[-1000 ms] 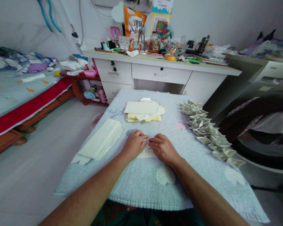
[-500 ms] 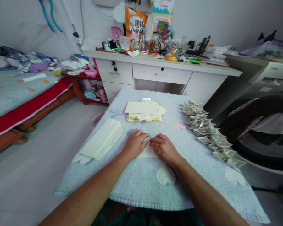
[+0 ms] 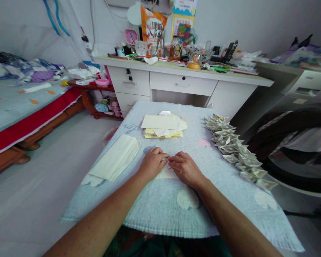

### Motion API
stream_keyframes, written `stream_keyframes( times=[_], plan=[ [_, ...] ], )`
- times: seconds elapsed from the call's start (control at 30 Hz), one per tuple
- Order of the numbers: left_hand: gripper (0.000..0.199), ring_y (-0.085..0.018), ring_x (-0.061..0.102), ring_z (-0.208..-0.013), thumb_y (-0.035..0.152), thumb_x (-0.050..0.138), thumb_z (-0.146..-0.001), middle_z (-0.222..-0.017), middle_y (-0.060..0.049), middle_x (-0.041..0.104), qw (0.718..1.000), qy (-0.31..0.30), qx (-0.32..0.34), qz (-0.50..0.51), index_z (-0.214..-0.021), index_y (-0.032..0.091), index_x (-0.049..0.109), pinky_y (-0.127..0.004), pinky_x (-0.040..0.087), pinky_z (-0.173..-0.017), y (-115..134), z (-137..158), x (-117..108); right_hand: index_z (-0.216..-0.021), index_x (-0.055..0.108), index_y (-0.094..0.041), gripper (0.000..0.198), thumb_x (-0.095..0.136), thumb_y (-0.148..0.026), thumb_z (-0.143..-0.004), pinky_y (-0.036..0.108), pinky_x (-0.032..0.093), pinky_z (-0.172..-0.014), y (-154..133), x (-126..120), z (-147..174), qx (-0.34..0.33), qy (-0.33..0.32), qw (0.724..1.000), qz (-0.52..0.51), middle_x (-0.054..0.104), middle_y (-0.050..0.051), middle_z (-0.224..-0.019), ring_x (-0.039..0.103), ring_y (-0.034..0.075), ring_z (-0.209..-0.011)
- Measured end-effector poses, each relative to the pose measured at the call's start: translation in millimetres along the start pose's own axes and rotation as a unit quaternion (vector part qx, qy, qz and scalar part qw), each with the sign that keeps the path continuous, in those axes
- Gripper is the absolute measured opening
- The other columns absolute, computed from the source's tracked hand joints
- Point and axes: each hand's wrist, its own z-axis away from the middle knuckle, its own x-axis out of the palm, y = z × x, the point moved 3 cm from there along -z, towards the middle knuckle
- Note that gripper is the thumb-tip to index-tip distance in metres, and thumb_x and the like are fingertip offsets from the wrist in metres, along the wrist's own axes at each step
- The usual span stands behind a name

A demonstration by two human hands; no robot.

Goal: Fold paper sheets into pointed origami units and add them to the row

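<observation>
Pale-blue covered desk (image 3: 155, 210), and just below frame centre your left hand (image 3: 153, 162) and right hand (image 3: 186, 167) both pinch the pale paper (image 3: 166, 174). Barely anything's shifted this past second, so probably mid-fold.

The pale blue, four-sided cloth (image 3: 155, 207) looks matt and softly rough. On it, the small cream paper sheet (image 3: 166, 174) about its middle and the stack of flat cream-yellow paper sheets (image 3: 157, 122) toward its far edge look smooth and matt, the pointed grey-green folded-paper pieces (image 3: 231, 145) along its right side crisply creased; beyond it, the white drawer desk (image 3: 235, 98) has smooth, faintly glossy fronts.
</observation>
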Motion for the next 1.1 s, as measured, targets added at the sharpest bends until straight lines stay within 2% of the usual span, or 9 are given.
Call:
stream_keyframes(
  times=[0.27, 0.6, 0.73, 0.93, 1.1],
  plan=[
    [0.027, -0.020, 0.053, -0.093, 0.017, 0.060, -0.082, -0.094, -0.005, 0.057, 1.000, -0.001, -0.004, -0.005, -0.105, 0.025, 0.071, -0.035, 0.045, -0.087, 1, 0, -1, -0.090, 0.070, -0.019, 0.014, 0.059, -0.012, -0.085, 0.033, 0.041, -0.086, 0, 4, 1, 0.002, -0.004, 1.000, 0.005, 0.068, 0.004, -0.106, 0.051, 0.019, -0.095],
    [0.026, -0.020, 0.053, -0.094, 0.020, 0.061, -0.081, -0.095, -0.005, 0.057, 1.000, -0.002, -0.003, -0.013, -0.104, 0.025, 0.070, -0.036, 0.044, -0.089, 3, 1, -1, -0.094, 0.070, -0.019, 0.015, 0.060, -0.013, -0.084, 0.034, 0.041, -0.086, -4, 1, 1, 0.005, -0.003, 1.000, 0.017, 0.064, 0.007, -0.104, 0.050, 0.020, -0.098],
    [0.026, -0.020, 0.052, -0.094, 0.020, 0.061, -0.081, -0.095, -0.005, 0.058, 1.000, 0.004, -0.004, -0.015, -0.104, 0.024, 0.070, -0.036, 0.044, -0.088, 3, 1, 0, -0.097, 0.069, -0.019, 0.016, 0.059, -0.016, -0.085, 0.034, 0.041, -0.084, -6, -2, 3, 0.017, -0.021, 0.999, 0.038, 0.062, 0.009, -0.101, 0.049, 0.021, -0.096],
    [0.026, -0.021, 0.052, -0.094, 0.022, 0.063, -0.081, -0.095, -0.005, 0.057, 1.000, 0.012, 0.001, -0.016, -0.105, 0.024, 0.070, -0.036, 0.044, -0.088, 1, 1, 2, -0.109, 0.065, -0.018, 0.027, 0.057, -0.015, -0.084, 0.037, 0.042, -0.085, -11, -2, 8, 0.018, -0.043, 0.997, 0.055, 0.062, 0.010, -0.113, 0.047, 0.023, -0.102],
    [0.029, -0.021, 0.051, -0.094, 0.021, 0.062, -0.082, -0.097, -0.005, 0.057, 1.000, 0.008, 0.012, -0.020, -0.109, 0.025, 0.069, -0.036, 0.044, -0.088, 0, 2, 3, -0.111, 0.065, -0.018, 0.028, 0.056, -0.016, -0.084, 0.040, 0.041, -0.086, -11, 0, 10, 0.024, -0.044, 0.996, 0.070, 0.062, 0.009, -0.116, 0.046, 0.026, -0.106]
  ],
)
